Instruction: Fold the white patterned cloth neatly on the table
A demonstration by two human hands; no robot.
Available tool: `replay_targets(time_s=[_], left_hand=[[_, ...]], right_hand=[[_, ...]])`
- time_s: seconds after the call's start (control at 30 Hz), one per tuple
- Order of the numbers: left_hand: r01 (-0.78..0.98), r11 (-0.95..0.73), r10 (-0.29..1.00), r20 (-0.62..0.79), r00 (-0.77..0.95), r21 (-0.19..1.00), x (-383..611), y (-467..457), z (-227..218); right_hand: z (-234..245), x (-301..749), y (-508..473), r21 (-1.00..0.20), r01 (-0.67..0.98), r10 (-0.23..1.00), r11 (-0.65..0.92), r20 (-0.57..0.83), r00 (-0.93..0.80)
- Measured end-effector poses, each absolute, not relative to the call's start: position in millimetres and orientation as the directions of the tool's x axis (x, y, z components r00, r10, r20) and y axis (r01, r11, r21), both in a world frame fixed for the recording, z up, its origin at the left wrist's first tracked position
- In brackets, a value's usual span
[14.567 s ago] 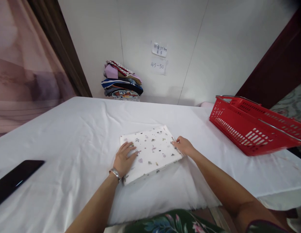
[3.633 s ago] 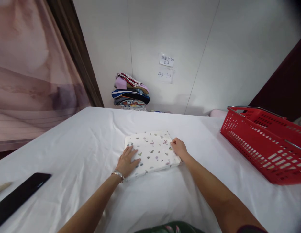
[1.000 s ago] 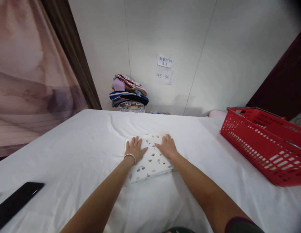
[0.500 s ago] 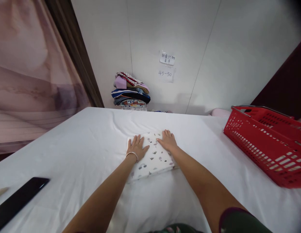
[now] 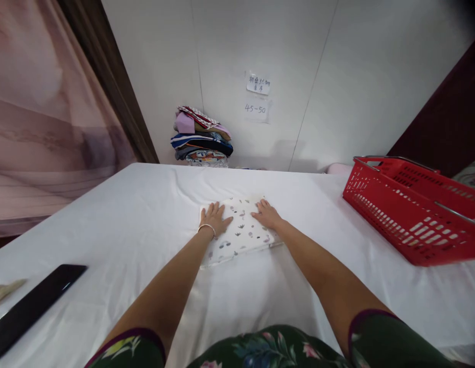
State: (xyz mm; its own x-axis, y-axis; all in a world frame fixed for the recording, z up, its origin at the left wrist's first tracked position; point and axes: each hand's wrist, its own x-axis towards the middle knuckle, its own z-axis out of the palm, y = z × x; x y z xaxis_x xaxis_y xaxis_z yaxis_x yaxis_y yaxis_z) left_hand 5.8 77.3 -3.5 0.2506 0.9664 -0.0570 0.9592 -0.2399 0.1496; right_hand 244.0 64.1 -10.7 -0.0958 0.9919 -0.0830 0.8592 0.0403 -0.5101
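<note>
A folded white cloth (image 5: 243, 232) printed with small grey and pink figures lies flat on the white-covered table. My left hand (image 5: 215, 219) rests on its left side, fingers spread, a bracelet at the wrist. On the cloth's right side lies my right hand (image 5: 267, 213), palm down with the fingers stretched out. Both hands press on the cloth and grip nothing. Parts of its left and right edges are hidden under my hands and forearms.
A red plastic basket (image 5: 398, 225) with metal handles stands at the right. A long black flat object (image 5: 38, 309) and a beige item (image 5: 6, 291) lie at the left. Beyond the far edge is a stack of folded fabrics (image 5: 203, 138) against the wall, below paper signs (image 5: 257, 110).
My right hand has shifted slightly on the cloth, its fingers now pointing more to the left. The left hand stays in place. The whole view has moved a little.
</note>
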Motion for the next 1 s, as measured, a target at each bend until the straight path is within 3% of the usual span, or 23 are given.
replay_targets(time_s=[0.1,0.2,0.33,0.43,0.53,0.67,0.83,1.0], left_hand=[[0.938,-0.272,0.950,-0.094,0.297,0.215,-4,65,5],[0.901,-0.330,0.933,-0.045,0.356,0.283,-25,40,-2],[0.830,-0.417,0.908,0.144,0.392,0.369,-58,-3,-23],[0.772,-0.537,0.840,0.296,0.454,0.339,-72,-31,-31],[0.747,-0.629,0.766,0.337,0.548,0.216,-73,-49,-26],[0.744,-0.663,0.726,0.318,0.610,0.088,-62,-55,-16],[0.761,-0.648,0.732,0.305,0.610,0.032,-50,-57,-12],[0.776,-0.630,0.750,0.284,0.597,0.034,-51,-59,-10]], right_hand=[[-6,265,55,-0.569,0.822,0.990,0.018,-0.106,-0.095],[-7,291,31,-0.628,0.778,0.992,-0.024,-0.109,-0.057],[-11,314,-10,-0.687,0.724,0.998,-0.063,-0.041,0.049],[-15,316,-38,-0.702,0.712,0.990,0.016,0.112,0.087],[-19,308,-61,-0.559,0.790,0.953,0.253,0.286,-0.103],[-18,296,-71,-0.253,0.841,0.873,0.478,0.249,-0.420],[-16,289,-60,-0.034,0.863,0.855,0.505,0.155,-0.494],[-16,287,-49,0.054,0.848,0.832,0.527,0.171,-0.528]])
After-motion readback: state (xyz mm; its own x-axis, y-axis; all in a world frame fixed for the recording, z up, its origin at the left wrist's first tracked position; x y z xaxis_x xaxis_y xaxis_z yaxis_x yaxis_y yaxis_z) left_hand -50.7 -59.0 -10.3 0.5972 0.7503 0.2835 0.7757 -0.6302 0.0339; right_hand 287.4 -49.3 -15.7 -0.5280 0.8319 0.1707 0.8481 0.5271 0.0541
